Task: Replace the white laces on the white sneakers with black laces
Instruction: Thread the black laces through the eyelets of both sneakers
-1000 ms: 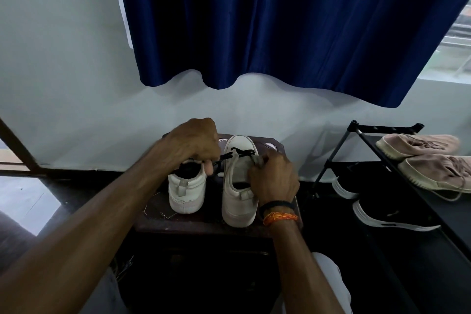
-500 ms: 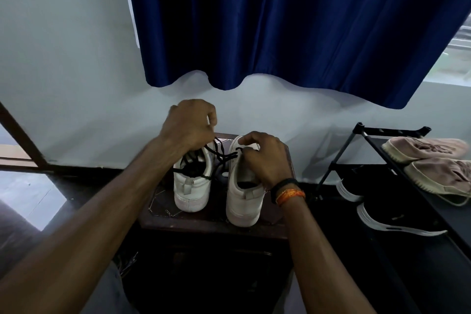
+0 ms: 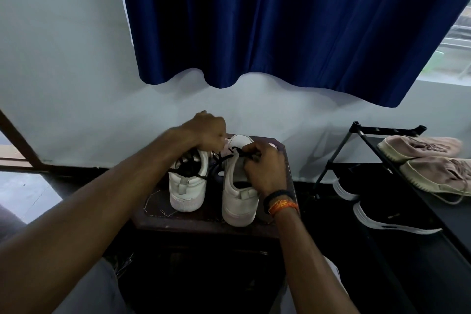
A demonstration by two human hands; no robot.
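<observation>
No text, label, brand, number or sign can be read anywhere in the head view.

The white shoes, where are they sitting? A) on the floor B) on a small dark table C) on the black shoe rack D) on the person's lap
B: both white sneakers stand side by side on the small dark table, while the shoe rack to the right holds other shoes.
</observation>
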